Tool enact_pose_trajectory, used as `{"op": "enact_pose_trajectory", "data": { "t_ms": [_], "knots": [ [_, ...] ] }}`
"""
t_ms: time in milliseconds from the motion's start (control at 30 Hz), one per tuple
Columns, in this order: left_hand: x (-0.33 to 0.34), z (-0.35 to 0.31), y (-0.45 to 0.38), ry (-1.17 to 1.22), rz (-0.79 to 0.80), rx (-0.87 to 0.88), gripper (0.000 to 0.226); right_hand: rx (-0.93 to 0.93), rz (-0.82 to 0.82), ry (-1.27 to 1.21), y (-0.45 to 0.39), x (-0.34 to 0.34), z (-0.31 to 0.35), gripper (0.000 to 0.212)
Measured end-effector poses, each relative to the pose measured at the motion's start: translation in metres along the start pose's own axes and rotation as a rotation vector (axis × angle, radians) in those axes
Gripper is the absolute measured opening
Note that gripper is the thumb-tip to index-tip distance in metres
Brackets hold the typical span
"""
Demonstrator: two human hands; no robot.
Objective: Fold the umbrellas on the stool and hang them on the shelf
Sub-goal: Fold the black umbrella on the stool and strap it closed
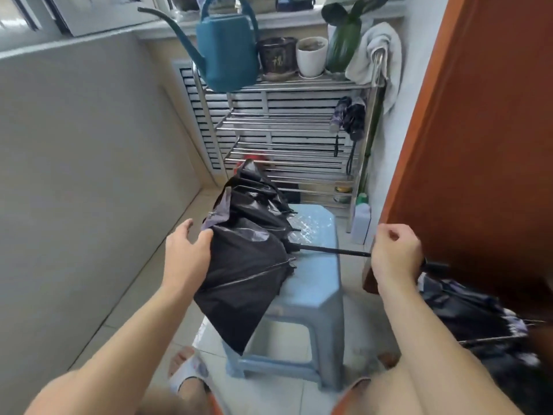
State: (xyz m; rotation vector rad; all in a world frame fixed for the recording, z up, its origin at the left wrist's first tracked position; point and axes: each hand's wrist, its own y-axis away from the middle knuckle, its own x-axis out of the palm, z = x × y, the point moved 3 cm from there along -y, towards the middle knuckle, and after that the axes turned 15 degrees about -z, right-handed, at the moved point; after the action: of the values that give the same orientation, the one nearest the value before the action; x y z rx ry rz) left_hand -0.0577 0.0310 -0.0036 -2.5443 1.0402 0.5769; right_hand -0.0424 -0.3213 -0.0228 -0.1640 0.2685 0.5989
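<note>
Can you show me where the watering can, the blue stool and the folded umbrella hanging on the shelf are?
Watering can (229,52): head view, on its teal body.
Stool (314,280): head view, on the bare seat top.
Hanging umbrella (351,116): head view, on its bundled purple fabric.

Both forearms bare, extended forward from the lower edge of view. Left hand (187,253) — back of hand up, fingers loosely spread, fingertips touching the edge of the black umbrella (248,265) canopy; thumb raised apart from the fingers. Right hand (395,253) — curled into a fist round the umbrella's handle end, knuckles up, the thin shaft emerging from its left side toward the left hand. Right wrist slightly bent. Hands well apart, at similar height. Bare knees below the forearms.
</note>
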Motion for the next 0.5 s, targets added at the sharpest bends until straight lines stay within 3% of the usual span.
{"op": "enact_pose_trajectory", "data": {
  "t_ms": [33, 100, 167, 233, 300, 367, 433, 500],
  "knots": [
    [0.004, 0.001, -0.005, -0.011, 0.046, -0.005, 0.061, -0.026, -0.137, 0.061, -0.015, -0.007, 0.000, 0.011],
    [0.013, 0.004, -0.012, -0.034, 0.137, -0.026, 0.061, 0.042, -0.308, 0.205, -0.054, -0.015, -0.018, 0.033],
    [0.020, 0.007, -0.015, -0.028, 0.203, -0.044, 0.049, 0.183, -0.240, 0.395, -0.086, -0.017, -0.049, 0.052],
    [0.028, 0.015, -0.018, -0.012, 0.225, -0.037, 0.045, 0.354, -0.084, 0.426, -0.102, -0.015, -0.087, 0.055],
    [0.033, 0.020, -0.024, 0.029, 0.208, -0.030, 0.050, 0.479, 0.005, 0.250, -0.101, -0.013, -0.101, 0.044],
    [0.036, 0.019, -0.027, 0.061, 0.177, -0.053, 0.056, 0.620, -0.022, -0.035, -0.097, -0.012, -0.101, 0.026],
    [0.033, 0.017, -0.029, 0.093, 0.119, -0.072, 0.048, 0.624, 0.000, -0.103, -0.092, -0.010, -0.094, 0.016],
    [0.027, 0.012, -0.036, 0.119, 0.043, -0.050, 0.042, 0.516, 0.037, -0.029, -0.081, -0.010, -0.083, 0.019]
  ]
}}
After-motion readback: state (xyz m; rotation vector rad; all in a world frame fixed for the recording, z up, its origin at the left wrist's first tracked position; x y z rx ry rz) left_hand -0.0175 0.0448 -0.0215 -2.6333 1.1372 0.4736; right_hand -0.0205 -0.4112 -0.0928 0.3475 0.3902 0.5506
